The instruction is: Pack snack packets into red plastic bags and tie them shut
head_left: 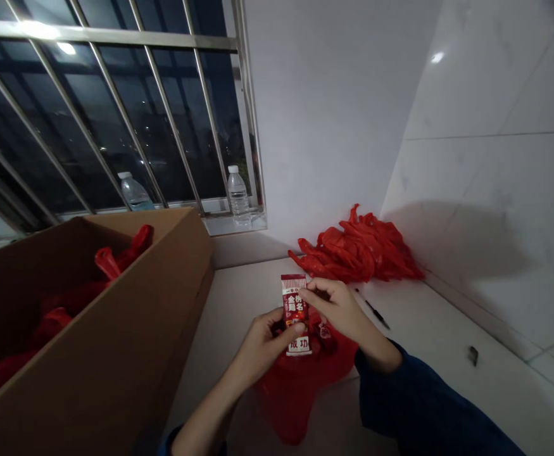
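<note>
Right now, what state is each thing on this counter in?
Red packet, upright, pinched between left hand and right hand.
Red bag, crumpled beneath the hands.
Cardboard box, open, red bags inside.
Bag pile, heaped, untouched.
Two bottles, upright, capped.
Pen, lying flat.

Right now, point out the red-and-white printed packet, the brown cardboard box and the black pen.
red-and-white printed packet (292, 307), head view, printed face
brown cardboard box (115, 354), head view, outer side wall
black pen (373, 309), head view, barrel
</note>
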A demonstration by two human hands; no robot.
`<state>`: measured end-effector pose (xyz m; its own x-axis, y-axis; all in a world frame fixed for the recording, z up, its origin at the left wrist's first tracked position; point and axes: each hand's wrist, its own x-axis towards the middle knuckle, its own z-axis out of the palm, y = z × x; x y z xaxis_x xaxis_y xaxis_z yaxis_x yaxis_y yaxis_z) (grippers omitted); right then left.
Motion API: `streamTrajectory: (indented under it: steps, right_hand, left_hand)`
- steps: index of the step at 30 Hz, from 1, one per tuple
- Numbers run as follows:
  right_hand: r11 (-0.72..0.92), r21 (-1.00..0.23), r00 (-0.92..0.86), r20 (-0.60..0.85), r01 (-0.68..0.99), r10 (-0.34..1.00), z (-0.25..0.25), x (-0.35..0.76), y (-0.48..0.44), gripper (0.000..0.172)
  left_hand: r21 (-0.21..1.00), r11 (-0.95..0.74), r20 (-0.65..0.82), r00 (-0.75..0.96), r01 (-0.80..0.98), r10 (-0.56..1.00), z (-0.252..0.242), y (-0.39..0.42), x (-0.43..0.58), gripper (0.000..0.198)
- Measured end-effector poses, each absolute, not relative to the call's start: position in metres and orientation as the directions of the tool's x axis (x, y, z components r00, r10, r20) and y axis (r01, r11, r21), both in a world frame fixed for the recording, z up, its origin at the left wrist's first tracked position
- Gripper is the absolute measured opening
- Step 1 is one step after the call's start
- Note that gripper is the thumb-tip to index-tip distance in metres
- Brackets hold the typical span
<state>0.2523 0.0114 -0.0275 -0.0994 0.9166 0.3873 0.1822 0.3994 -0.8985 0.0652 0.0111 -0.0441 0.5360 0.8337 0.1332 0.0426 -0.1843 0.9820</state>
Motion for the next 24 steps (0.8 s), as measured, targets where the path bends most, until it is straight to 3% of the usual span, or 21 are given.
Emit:
streamTrajectory:
  steps: [6, 13, 20, 24]
  right_hand:
    - [0.348, -0.928, -0.004, 0.351, 0.135, 0.936, -0.025, 0.258, 0.013, 0.033]
    - [0.286, -0.951, -0.181, 0.263, 0.114, 0.948, -0.04, 0.254, 0.012, 0.028]
    - [0.332, -0.933, -0.087, 0.322, 0.136, 0.943, -0.041, 0.255, 0.013, 0.027]
    - [0.284, -0.952, -0.03, 0.282, 0.114, 0.959, -0.043, 0.258, 0.013, 0.028]
  left_hand:
    - [0.981, -0.17, 0.102, 0.507, 0.09, 0.856, -0.053, 0.016, 0.059, 0.027]
    - [0.974, -0.199, 0.122, 0.491, 0.108, 0.863, -0.058, 0.017, 0.062, 0.025]
    - [0.974, -0.186, 0.075, 0.587, 0.131, 0.806, -0.054, 0.016, 0.059, 0.024]
    - [0.978, -0.149, 0.032, 0.591, 0.149, 0.806, -0.052, 0.015, 0.058, 0.025]
